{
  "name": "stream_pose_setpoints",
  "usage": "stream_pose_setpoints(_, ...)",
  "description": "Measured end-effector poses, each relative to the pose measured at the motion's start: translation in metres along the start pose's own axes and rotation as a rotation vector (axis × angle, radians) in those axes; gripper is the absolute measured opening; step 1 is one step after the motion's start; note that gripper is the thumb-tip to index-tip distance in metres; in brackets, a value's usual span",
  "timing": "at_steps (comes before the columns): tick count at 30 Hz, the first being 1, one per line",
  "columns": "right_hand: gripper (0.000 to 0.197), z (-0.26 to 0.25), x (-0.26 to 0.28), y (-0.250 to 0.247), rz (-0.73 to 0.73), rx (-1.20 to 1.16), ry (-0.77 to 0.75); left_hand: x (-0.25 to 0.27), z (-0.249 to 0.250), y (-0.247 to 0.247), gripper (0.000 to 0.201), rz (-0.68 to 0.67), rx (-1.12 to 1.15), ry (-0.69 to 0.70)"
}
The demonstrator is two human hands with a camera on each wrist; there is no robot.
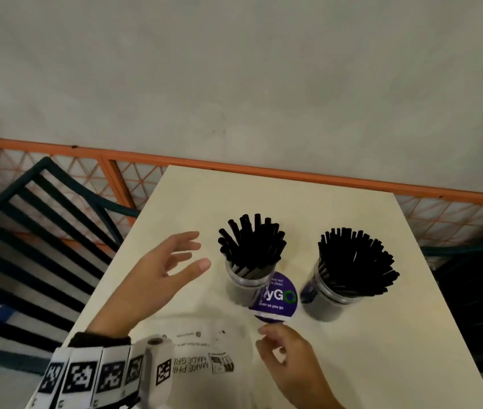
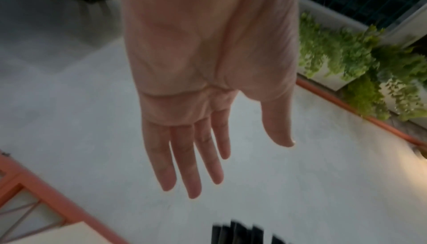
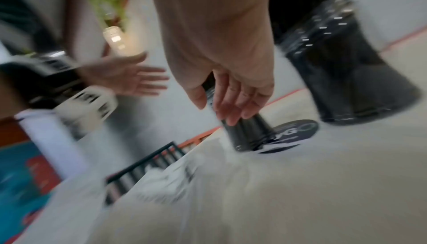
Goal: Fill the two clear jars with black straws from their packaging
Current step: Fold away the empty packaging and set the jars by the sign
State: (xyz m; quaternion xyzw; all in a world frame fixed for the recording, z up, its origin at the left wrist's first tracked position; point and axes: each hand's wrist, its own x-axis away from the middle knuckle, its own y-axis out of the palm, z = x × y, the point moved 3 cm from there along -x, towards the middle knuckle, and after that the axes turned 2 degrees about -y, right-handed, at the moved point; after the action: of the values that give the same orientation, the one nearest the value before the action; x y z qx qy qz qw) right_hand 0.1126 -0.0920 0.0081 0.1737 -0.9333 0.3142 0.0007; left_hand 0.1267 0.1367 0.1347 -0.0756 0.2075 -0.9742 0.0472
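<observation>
Two clear jars stand on the cream table [image 1: 352, 364], both packed with upright black straws: the left jar [image 1: 247, 286] and the right jar [image 1: 330, 296]. Flat clear printed packaging [image 1: 205, 355] lies at the table's near edge. My left hand [image 1: 172, 261] hovers open just left of the left jar, fingers spread, touching nothing; the left wrist view shows its straight fingers [image 2: 184, 160] above straw tips [image 2: 240, 233]. My right hand [image 1: 284, 349] hangs over the packaging's right end with loosely curled, empty fingers. The blurred right wrist view shows those fingers [image 3: 233, 105] in front of the left jar [image 3: 249, 134].
A round purple sticker [image 1: 281, 299] lies on the table between the jars. A dark slatted chair [image 1: 37, 231] stands to the left, another dark chair [image 1: 476, 305] to the right. An orange mesh railing [image 1: 293, 174] runs behind the table.
</observation>
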Motion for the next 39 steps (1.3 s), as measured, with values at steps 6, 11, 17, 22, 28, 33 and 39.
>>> stream_pose_setpoints(6,0.060,-0.067,0.069,0.060,-0.536,0.217,-0.509,0.052,0.006,-0.031,0.039,0.092,-0.092,0.030)
stream_pose_setpoints(11,0.074,-0.053,0.086,0.116,-0.603,0.595,-0.591,0.108,-0.054,-0.033,0.046,-0.003,-0.261,-0.070)
stream_pose_setpoints(17,0.043,-0.049,0.089,0.142,-0.474,0.645,-0.498,0.174,-0.169,-0.002,0.147,-0.466,-0.812,-0.362)
stream_pose_setpoints(22,0.044,-0.040,0.085,0.137,-0.509,0.637,-0.466,0.200,-0.203,0.011,0.142,-0.414,-1.022,-0.276)
stream_pose_setpoints(28,0.052,-0.045,0.093,0.117,-0.497,0.432,-0.478,0.216,-0.211,0.001,0.059,-0.110,-0.797,-0.192)
stream_pose_setpoints(33,0.066,-0.066,0.113,0.096,-0.476,-0.104,-0.254,0.234,-0.165,-0.011,0.022,0.168,-0.355,-0.009)
stream_pose_setpoints(39,0.069,-0.094,0.155,0.097,-0.834,-0.638,-0.024,0.254,-0.098,0.025,0.031,0.228,0.077,0.245)
